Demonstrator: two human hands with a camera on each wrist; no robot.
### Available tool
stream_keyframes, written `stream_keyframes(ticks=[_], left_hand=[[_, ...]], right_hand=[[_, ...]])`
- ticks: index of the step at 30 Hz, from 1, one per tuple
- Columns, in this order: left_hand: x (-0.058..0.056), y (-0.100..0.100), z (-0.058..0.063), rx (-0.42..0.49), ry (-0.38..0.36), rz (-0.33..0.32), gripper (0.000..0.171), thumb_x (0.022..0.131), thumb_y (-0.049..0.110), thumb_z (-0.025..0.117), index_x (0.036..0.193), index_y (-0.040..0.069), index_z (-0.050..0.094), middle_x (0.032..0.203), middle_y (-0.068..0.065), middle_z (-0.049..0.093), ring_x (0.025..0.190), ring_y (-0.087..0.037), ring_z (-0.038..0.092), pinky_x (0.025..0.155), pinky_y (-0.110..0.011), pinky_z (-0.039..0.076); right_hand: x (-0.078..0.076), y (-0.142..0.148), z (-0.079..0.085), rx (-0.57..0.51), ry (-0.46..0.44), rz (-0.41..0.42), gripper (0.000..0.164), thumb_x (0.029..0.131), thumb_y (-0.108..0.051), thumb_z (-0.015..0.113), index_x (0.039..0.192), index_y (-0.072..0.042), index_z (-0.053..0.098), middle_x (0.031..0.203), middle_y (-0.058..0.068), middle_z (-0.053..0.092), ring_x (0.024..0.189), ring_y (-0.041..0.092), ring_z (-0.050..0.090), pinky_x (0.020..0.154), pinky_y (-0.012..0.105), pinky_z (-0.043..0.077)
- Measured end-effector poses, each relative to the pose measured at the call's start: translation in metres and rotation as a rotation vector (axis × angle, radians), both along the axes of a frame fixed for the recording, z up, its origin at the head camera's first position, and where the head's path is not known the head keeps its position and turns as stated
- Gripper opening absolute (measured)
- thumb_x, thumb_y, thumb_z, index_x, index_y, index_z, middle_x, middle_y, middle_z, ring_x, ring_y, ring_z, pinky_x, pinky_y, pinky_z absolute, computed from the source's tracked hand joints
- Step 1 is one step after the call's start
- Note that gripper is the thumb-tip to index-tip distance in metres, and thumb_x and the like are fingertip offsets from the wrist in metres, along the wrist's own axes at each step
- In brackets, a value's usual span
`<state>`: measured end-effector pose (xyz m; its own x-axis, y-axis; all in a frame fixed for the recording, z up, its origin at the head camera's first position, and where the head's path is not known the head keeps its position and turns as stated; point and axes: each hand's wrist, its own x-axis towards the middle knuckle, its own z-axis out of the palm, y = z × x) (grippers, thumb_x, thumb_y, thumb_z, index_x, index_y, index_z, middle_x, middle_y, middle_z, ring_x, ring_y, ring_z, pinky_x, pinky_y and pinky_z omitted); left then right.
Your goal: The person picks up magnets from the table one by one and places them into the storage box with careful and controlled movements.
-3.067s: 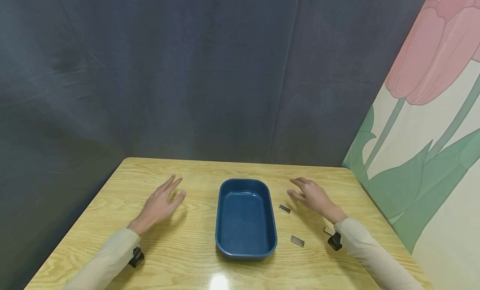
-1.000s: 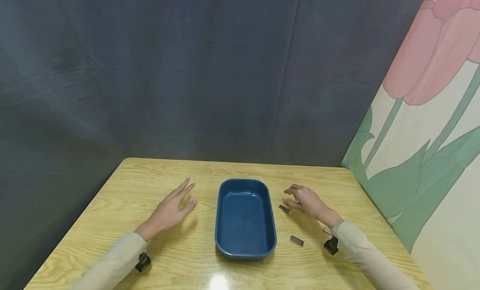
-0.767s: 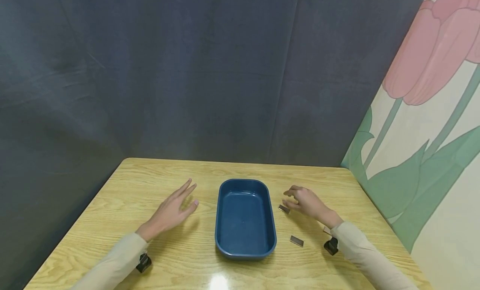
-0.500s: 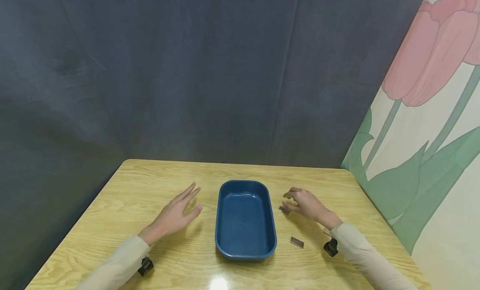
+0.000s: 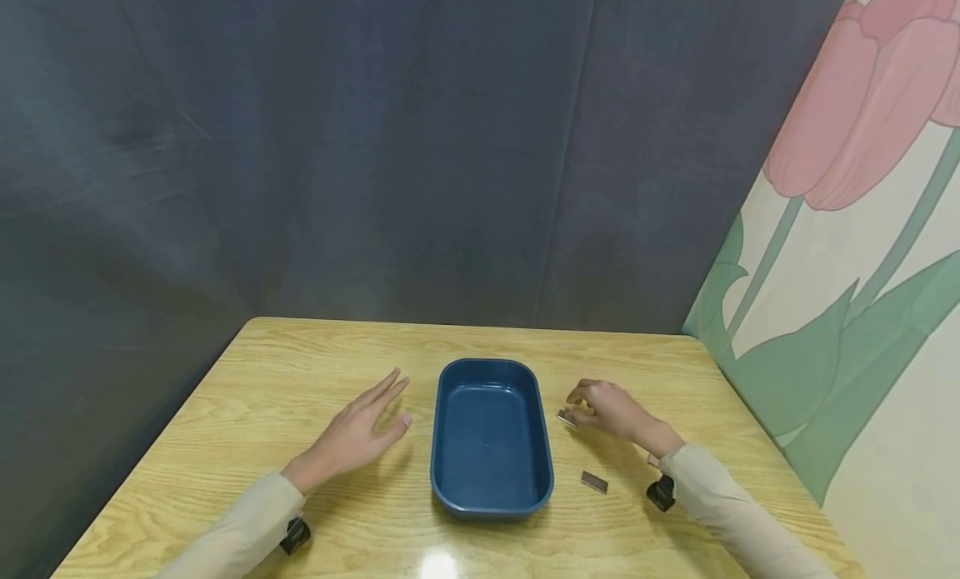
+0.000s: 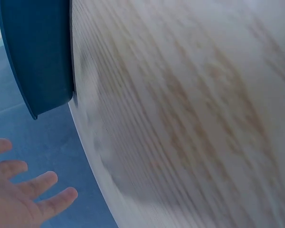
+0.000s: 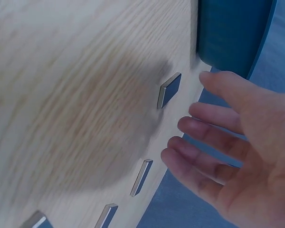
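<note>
My right hand [image 5: 613, 408] hovers low over the right part of the table, its fingers softly bent and holding nothing. By its thumb tip lies a small flat metal block [image 5: 567, 418], partly covered in the head view. A second metal block [image 5: 595, 481] lies nearer the front, and another [image 5: 653, 460] peeks out beside the right cuff. Several such rectangular metal pieces [image 7: 169, 90] show on the table in the right wrist view, apart from the fingers. Left of a deep blue tray [image 5: 492, 504], my left hand [image 5: 352, 437] is raised with fingers spread, touching nothing.
The blue tray stands mid-table between both hands, nothing seen inside it. A light wood table [image 5: 315, 337] ends at a dark curtain [image 5: 450, 146] behind. A wall with painted tulips [image 5: 847, 146] rises on the right. Black wrist cameras [image 5: 662, 493] hang under the cuffs.
My left hand has come rightward and slightly nearer, closer to the tray. My right hand has sunk toward the far metal block, its fingers bending more. The tray and blocks stay put.
</note>
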<state>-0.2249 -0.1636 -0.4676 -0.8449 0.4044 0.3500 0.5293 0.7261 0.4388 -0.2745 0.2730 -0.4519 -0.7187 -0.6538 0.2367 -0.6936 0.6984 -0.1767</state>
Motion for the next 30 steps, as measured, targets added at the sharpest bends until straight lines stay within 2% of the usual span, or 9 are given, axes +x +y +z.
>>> stream_keyframes(ticks=[5,14,22,27,30], left_hand=[[0.002,0.004,0.000,-0.007,-0.011,-0.011,0.062,0.101,0.045,0.053,0.155,0.019,0.036,0.161,-0.002,0.023,0.137,-0.038,0.039,0.100,-0.065,0.039],[0.003,0.007,0.001,-0.024,0.017,-0.028,0.064,0.101,0.050,0.049,0.156,0.020,0.035,0.162,-0.002,0.023,0.135,-0.040,0.041,0.099,-0.066,0.040],[0.003,0.009,0.000,-0.032,-0.011,-0.040,0.065,0.101,0.052,0.047,0.157,0.022,0.032,0.162,0.003,0.019,0.137,-0.038,0.040,0.098,-0.067,0.040],[0.003,0.011,0.000,-0.034,0.001,-0.060,0.065,0.102,0.050,0.048,0.157,0.021,0.031,0.163,0.002,0.018,0.136,-0.039,0.040,0.098,-0.067,0.040],[0.003,0.012,0.000,-0.037,0.004,-0.071,0.065,0.102,0.050,0.048,0.157,0.020,0.031,0.163,0.002,0.018,0.136,-0.039,0.040,0.099,-0.066,0.040]], right_hand=[[0.000,0.002,-0.005,0.026,-0.011,0.014,0.016,0.085,-0.011,0.078,0.095,0.001,0.075,0.091,0.010,0.068,0.077,0.022,0.066,0.063,0.029,0.054],[-0.003,0.001,-0.004,0.032,-0.037,0.007,0.012,0.084,-0.011,0.079,0.092,-0.002,0.075,0.085,0.006,0.065,0.069,0.015,0.058,0.056,0.024,0.047],[-0.002,-0.001,-0.004,0.032,-0.031,0.026,0.007,0.085,-0.010,0.079,0.085,-0.006,0.073,0.080,0.003,0.063,0.069,0.016,0.057,0.058,0.026,0.048],[-0.002,-0.002,-0.003,0.060,-0.058,0.021,0.010,0.086,-0.012,0.078,0.081,-0.012,0.070,0.078,0.001,0.061,0.070,0.014,0.055,0.059,0.025,0.047],[-0.002,-0.003,-0.003,0.075,-0.060,0.015,0.010,0.086,-0.012,0.078,0.081,-0.012,0.070,0.078,0.000,0.060,0.070,0.013,0.055,0.059,0.025,0.047]])
